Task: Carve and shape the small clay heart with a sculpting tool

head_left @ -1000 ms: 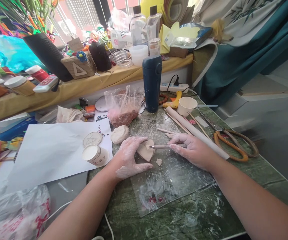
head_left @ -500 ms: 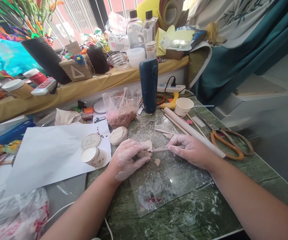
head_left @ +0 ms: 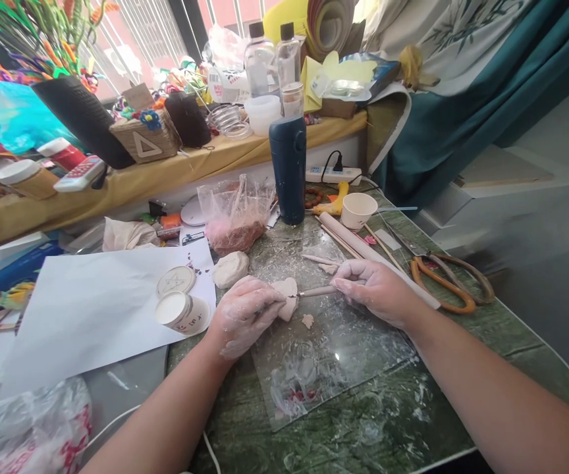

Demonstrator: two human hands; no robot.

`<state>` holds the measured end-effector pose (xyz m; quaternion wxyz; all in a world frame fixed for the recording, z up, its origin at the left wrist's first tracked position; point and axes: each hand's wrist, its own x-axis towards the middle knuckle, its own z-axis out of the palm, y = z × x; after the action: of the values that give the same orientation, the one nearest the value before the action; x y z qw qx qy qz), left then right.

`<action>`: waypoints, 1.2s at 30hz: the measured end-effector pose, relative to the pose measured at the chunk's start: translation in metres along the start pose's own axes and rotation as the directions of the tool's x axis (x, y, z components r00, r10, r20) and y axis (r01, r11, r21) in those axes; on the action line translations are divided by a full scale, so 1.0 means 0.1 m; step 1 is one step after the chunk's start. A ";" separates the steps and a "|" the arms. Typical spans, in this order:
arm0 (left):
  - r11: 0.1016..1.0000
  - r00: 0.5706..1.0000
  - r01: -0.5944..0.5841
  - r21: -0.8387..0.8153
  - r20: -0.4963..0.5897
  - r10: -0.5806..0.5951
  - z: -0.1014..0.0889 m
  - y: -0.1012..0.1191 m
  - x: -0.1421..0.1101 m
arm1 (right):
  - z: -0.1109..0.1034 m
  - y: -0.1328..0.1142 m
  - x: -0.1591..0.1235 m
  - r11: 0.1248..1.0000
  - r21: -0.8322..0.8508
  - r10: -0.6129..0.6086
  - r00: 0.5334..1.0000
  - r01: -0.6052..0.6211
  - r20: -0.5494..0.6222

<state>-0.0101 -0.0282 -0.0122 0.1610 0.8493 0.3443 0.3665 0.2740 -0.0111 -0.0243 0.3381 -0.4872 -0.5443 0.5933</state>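
Observation:
My right hand, dusted white, is closed around the grey handle of a slim clay tool with a thin metal tip pointing left. That tip lies over a flat, pale clay piece with rounded lobes. My left hand, also powdery, has its fingers pressed together at the clay piece, with the fingertips meeting the tool's tip. Whatever they pinch is hidden. A small clay scrap sits just below, on a clear sheet. Behind my left hand rests a round lump of clay.
A paper cup stands on white paper at left. Behind are a bag of reddish clay and a dark blue bottle. To the right lie a rolling pin, orange-handled scissors, another cup and a yellow glue gun.
My left fingers have drawn together and slid to the clay piece's left side, uncovering more of it. My right hand still grips the tool. The whole view has shifted slightly.

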 end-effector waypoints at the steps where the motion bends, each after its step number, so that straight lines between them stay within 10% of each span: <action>1: 1.000 1.000 0.005 0.023 -0.020 -0.004 -0.01 0.00 -0.01 | 0.00 0.02 0.01 1.000 0.008 -0.006 1.000 0.007 -0.019; 15: 0.962 0.894 -0.152 0.229 0.446 0.035 0.18 0.34 0.05 | 0.07 0.00 0.07 0.999 -0.012 -0.054 0.988 0.052 -0.145; 29: 0.965 0.954 -0.048 0.257 0.298 -0.032 0.14 0.43 -0.03 | 0.05 0.09 0.09 0.994 0.101 -0.035 0.991 0.048 -0.131; 33: 0.979 0.986 0.125 0.162 0.088 -0.140 0.07 0.23 -0.04 | 0.03 0.11 0.09 0.990 0.130 -0.031 0.988 0.051 -0.149; 36: 0.947 0.945 0.256 0.192 0.155 -0.287 0.05 0.10 -0.06 | 0.02 0.09 0.07 0.978 0.203 -0.024 0.989 0.054 -0.145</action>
<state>-0.0047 -0.0397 -0.0130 0.1684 0.8338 0.4721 0.2314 0.2712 -0.0069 -0.0345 0.4364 -0.4797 -0.4638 0.6036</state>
